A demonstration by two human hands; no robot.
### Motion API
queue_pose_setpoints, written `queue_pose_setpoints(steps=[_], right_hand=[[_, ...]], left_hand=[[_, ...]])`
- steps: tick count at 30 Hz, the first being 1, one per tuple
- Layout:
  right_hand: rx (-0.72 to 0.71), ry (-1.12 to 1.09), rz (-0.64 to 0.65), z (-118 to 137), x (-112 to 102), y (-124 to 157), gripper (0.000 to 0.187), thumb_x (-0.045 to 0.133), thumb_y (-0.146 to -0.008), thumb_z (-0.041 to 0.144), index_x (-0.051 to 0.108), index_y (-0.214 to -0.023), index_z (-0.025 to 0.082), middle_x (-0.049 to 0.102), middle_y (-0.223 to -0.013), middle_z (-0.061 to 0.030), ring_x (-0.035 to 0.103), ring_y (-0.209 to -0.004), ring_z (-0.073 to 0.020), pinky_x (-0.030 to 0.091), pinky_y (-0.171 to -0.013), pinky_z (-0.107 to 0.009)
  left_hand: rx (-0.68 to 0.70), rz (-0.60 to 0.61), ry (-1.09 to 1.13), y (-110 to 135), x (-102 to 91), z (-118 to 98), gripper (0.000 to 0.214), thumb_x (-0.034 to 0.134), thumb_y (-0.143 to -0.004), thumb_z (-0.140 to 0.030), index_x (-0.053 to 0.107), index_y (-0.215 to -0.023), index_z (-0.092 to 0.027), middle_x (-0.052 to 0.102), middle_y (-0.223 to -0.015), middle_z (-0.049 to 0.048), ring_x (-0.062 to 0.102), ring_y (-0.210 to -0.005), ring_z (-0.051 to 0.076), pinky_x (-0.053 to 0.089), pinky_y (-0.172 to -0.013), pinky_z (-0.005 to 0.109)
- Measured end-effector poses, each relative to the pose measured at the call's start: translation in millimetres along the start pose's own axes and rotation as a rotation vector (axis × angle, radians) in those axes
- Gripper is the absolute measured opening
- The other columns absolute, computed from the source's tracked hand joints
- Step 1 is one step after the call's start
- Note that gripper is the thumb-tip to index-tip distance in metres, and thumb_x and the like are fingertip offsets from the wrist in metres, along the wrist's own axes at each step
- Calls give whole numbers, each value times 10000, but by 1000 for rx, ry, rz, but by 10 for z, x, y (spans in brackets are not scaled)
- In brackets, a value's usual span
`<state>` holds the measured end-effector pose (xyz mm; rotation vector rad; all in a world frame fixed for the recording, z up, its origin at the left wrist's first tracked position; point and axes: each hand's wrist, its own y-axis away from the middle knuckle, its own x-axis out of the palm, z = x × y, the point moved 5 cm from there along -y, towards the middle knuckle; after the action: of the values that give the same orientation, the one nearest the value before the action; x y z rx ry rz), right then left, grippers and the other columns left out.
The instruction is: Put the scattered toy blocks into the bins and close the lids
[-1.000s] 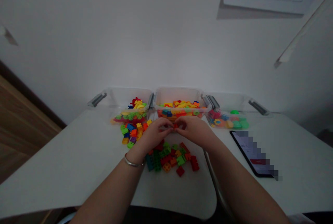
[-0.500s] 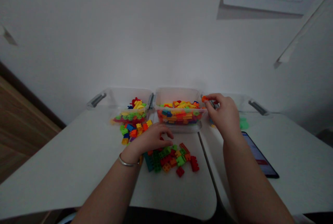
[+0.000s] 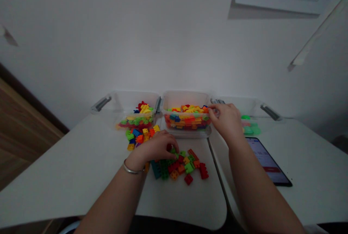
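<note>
While plenty of toy blocks [image 3: 187, 120] fill the middle box [image 3: 186, 98] at the centre of the frame, two loose groups lie outside it on the white table [image 3: 67, 179]. The nearer pile [image 3: 189, 168], just below centre, is mostly red, green and orange; the mixed group [image 3: 139, 138], left of centre, is partly covered by the hand and wrist in front of it. Judging by these loose blocks, the handling looks only part done, with both groups left outside the boxes. The left box [image 3: 130, 98] has coloured pieces in it as well, and the right box [image 3: 244, 103] shows green rounded pieces [image 3: 251, 129], though an arm and hand hide part of it.

The right hand [image 3: 227, 118] is at the right front corner of the middle box, thumb and fingers brought close together in a narrow pinch. There is orange at its fingertips, but whether that is a block in the grip or one lying in the box cannot be told. The left hand [image 3: 160, 146] is half open over the upper left edge of the nearer pile, fingers bent down, thumb apart from them; no block is plainly in its hold, and whether its tips touch one is unclear.
</note>
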<state>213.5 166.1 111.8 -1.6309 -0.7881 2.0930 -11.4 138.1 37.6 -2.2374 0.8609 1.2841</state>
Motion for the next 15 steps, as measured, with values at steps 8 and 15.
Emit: queue_pose_setpoints(steps=[8, 15], right_hand=[[-120, -229, -109, 201, -259, 49, 285, 514, -888, 317, 706, -1043, 175, 730, -1059, -90, 602, -955, -267, 423, -906, -411], [-211, -392, 33, 503, -257, 145, 222, 531, -888, 289, 701, -999, 200, 733, -1012, -82, 629, -985, -249, 451, -904, -400]], left_hand=[[-72, -8, -62, -32, 27, 52, 95, 724, -716, -244, 757, -803, -261, 683, -749, 16, 594, -900, 230, 426, -820, 325], [-117, -334, 270, -44, -163, 54, 55, 618, -718, -195, 672, -721, -205, 677, -751, 10, 602, -732, 163, 482, -693, 276]])
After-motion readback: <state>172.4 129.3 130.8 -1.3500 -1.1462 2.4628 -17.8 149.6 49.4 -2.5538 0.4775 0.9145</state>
